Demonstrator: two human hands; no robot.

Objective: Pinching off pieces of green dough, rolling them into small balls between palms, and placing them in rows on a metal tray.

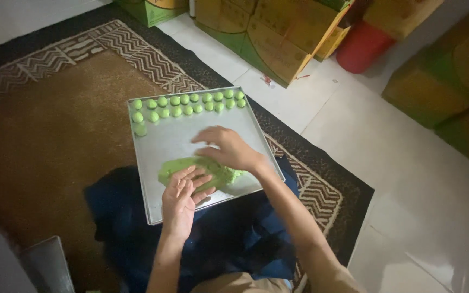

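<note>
Brown patterned rug (55,130) on white tile floor (408,163); yellow-green cartons (278,38) behind. Square metal baking tray (180,135) rests on a lap. Green dough mass (191,168) lies at the tray's near edge; small dough balls (188,103) sit in 2 rows along the far edge. Right hand (229,149) pinches at the mass, fingers curled. Left hand (183,192) lies spread, palm up, touching the dough. Portioning step, seemingly; a piece needs rolling.
</note>
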